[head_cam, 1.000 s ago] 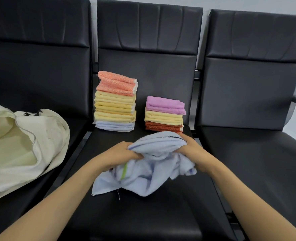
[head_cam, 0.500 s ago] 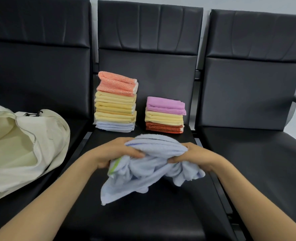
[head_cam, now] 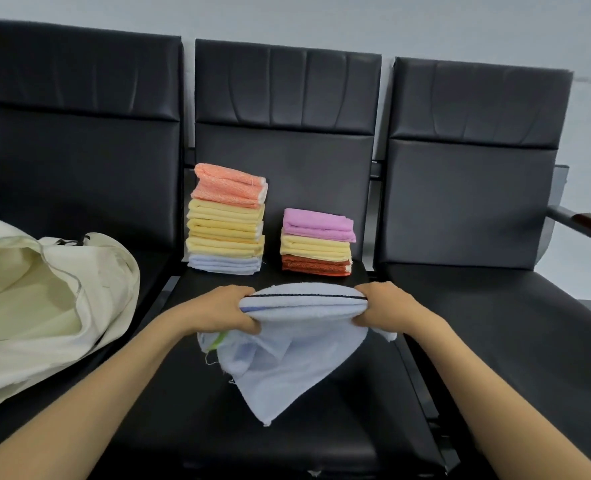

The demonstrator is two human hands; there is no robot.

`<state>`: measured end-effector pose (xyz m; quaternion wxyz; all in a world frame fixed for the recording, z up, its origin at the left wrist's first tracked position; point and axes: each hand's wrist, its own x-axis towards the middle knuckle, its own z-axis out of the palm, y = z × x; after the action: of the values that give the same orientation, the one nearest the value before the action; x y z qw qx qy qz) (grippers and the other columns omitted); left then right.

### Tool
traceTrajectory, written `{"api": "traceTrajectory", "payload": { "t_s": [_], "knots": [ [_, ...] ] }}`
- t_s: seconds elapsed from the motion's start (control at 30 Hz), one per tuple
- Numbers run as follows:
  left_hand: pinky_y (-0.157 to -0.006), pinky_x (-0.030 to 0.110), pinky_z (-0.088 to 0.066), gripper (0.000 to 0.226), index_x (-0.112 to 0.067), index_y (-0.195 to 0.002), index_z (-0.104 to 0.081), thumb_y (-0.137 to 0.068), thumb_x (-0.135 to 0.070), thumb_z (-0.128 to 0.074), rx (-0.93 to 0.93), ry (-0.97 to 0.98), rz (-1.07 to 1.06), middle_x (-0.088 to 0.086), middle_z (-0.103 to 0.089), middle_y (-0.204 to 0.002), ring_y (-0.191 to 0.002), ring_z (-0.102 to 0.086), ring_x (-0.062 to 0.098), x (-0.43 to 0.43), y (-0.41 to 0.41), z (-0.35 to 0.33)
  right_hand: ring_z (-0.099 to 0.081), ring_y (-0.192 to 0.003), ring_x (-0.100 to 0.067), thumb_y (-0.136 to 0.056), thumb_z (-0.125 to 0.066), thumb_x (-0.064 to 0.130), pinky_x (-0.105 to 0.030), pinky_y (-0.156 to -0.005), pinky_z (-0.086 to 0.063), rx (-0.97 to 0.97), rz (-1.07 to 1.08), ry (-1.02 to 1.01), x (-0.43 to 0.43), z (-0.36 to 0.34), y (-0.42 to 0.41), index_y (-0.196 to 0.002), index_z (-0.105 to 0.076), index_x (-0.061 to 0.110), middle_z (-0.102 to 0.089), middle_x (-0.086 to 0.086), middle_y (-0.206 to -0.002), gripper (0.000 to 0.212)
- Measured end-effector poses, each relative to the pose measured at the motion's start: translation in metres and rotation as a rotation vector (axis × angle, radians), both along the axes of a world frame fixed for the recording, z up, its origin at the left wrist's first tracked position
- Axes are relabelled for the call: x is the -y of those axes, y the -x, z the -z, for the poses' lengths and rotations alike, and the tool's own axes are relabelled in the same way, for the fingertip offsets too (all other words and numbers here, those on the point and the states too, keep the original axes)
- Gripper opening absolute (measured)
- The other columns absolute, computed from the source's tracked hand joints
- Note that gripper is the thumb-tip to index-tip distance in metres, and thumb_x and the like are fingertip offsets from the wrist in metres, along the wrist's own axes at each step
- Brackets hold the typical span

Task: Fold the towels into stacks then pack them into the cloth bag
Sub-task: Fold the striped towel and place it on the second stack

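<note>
**Both hands hold a pale blue towel stretched out above the middle seat of the bench.**

The left hand grips the left end of the pale blue towel, and the right hand grips the right end, each with its fingers curled over the taut top edge. The rest of the cloth hangs in a loose point over the front half of the bench's middle seat. At the back edge of that seat, against the backrest, stand two piles of folded towels, slightly apart. The taller stack is on the left, orange on top, yellows below and pale blue at the bottom. The shorter stack on the right is pink over yellow over rust. The cream cloth bag slumps on the left seat with its mouth gaping.
</note>
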<state>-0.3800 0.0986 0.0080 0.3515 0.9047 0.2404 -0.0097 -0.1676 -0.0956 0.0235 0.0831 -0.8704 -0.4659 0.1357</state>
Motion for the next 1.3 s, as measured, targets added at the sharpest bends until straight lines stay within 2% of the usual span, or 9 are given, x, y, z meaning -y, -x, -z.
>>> {"api": "traceTrajectory", "payload": {
  "t_s": [0.2,0.3,0.6,0.67,0.77,0.97,1.1,1.2,1.3],
  "knots": [
    [-0.092,0.032,-0.053,0.041,-0.018,-0.119,-0.06,-0.081,-0.024,-0.075,0.053,0.145,0.167,0.0,-0.068,-0.114,-0.105,-0.064,0.016,-0.001,0.007,-0.075,-0.048,-0.058,-0.025,-0.067,-0.075,0.027,-0.028,-0.045,-0.036,-0.433,0.002,-0.254,0.022,-0.073,0.002,-0.092,-0.067,0.016,-0.062,-0.007,-0.073,0.029],
    [-0.097,0.045,-0.051,0.053,-0.014,-0.124,-0.055,-0.077,-0.024,-0.078,-0.024,0.133,0.195,0.006,-0.066,-0.12,-0.109,-0.064,0.024,-0.006,0.009,-0.115,-0.07,-0.089,-0.021,-0.057,-0.083,0.028,-0.036,-0.082,-0.056,-0.418,-0.047,-0.264,0.021,-0.111,-0.001,-0.098,-0.072,0.017,-0.075,0.004,-0.094,0.044],
    [-0.055,0.024,-0.039,0.067,-0.03,-0.146,-0.03,-0.087,-0.005,-0.048,-0.087,-0.793,-0.091,0.0,-0.057,-0.123,-0.087,-0.058,0.022,-0.015,-0.027,-0.142,-0.052,-0.074,-0.027,-0.083,-0.053,0.011,-0.032,-0.07,-0.041,0.44,0.119,-0.122,-0.023,-0.121,0.0,-0.093,-0.047,0.012,-0.057,-0.006,-0.09,0.012],
    [-0.06,0.025,-0.032,0.054,-0.025,-0.14,-0.041,-0.09,-0.004,-0.044,0.095,-1.003,-0.187,0.003,-0.057,-0.123,-0.098,-0.058,0.026,-0.022,-0.032,-0.126,-0.043,-0.064,-0.025,-0.085,-0.042,0.002,-0.033,-0.072,-0.033,0.582,0.127,-0.205,-0.03,-0.112,-0.003,-0.091,-0.036,0.013,-0.046,-0.002,-0.075,0.014],
    [-0.042,0.019,-0.007,0.051,-0.014,-0.105,-0.064,-0.059,0.003,-0.076,0.297,-1.335,-0.227,0.004,-0.061,-0.083,-0.065,-0.062,0.023,-0.031,-0.033,-0.105,-0.034,-0.056,-0.021,-0.081,-0.042,-0.006,-0.032,-0.07,-0.026,0.757,0.109,-0.351,-0.035,-0.099,-0.008,-0.09,-0.031,0.014,-0.03,0.004,-0.063,0.025],
    [-0.063,0.028,-0.03,0.044,-0.013,-0.132,-0.041,-0.089,-0.004,-0.049,0.172,-0.838,-0.135,0.006,-0.049,-0.116,-0.097,-0.048,0.021,-0.023,-0.023,-0.045,-0.05,-0.072,-0.028,-0.081,-0.047,0.001,-0.035,-0.074,-0.03,0.778,-0.034,-0.238,-0.035,-0.05,-0.018,-0.102,-0.045,0.013,-0.035,0.006,-0.067,0.024],
    [-0.072,0.027,-0.046,0.045,-0.019,-0.13,-0.044,-0.087,-0.01,-0.054,0.026,-0.347,-0.047,0.005,-0.058,-0.118,-0.1,-0.057,0.019,-0.025,-0.018,0.01,-0.061,-0.088,-0.028,-0.085,-0.052,0.017,-0.034,-0.075,-0.041,0.457,-0.115,0.056,-0.027,-0.012,-0.012,-0.108,-0.047,0.013,-0.058,-0.005,-0.094,0.024],
    [-0.06,0.017,-0.046,0.038,-0.021,-0.115,-0.047,-0.082,-0.017,-0.065,-0.184,-0.167,0.02,0.0,-0.056,-0.097,-0.081,-0.054,0.012,-0.016,-0.01,0.029,-0.058,-0.068,-0.021,-0.076,-0.066,0.019,-0.03,-0.061,-0.047,0.096,-0.102,0.272,-0.018,0.006,-0.004,-0.093,-0.05,0.015,-0.059,-0.002,-0.08,0.024],
    [-0.08,0.029,-0.053,0.046,-0.019,-0.114,-0.054,-0.073,-0.024,-0.076,-0.38,-0.001,0.079,0.001,-0.061,-0.107,-0.092,-0.06,0.016,-0.013,-0.004,0.04,-0.049,-0.061,-0.018,-0.073,-0.072,0.036,-0.025,-0.055,-0.042,-0.179,-0.061,0.508,-0.01,0.015,0.004,-0.089,-0.052,0.02,-0.055,0.003,-0.069,0.03]
  ]
}}
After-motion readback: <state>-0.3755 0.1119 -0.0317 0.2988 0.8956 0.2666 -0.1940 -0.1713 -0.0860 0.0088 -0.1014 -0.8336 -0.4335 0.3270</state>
